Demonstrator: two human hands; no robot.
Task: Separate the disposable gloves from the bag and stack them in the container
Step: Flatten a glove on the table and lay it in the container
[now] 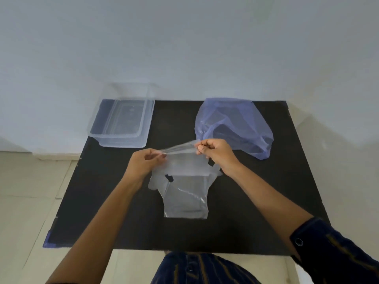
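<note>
A clear disposable glove [178, 149] is stretched in the air between my two hands over the middle of the black table. My left hand [144, 163] pinches its left end and my right hand [215, 153] pinches its right end. Below the hands a flat pile of clear gloves [185, 193] lies on the table. A clear rectangular container [121, 125] stands at the back left and I see nothing inside it. A crumpled blue-tinted plastic bag [233, 124] sits at the back right, just beyond my right hand.
The black table [256, 201] reaches a pale wall at the back. A tiled floor lies to the left. My dark striped sleeve [328, 249] shows at the lower right.
</note>
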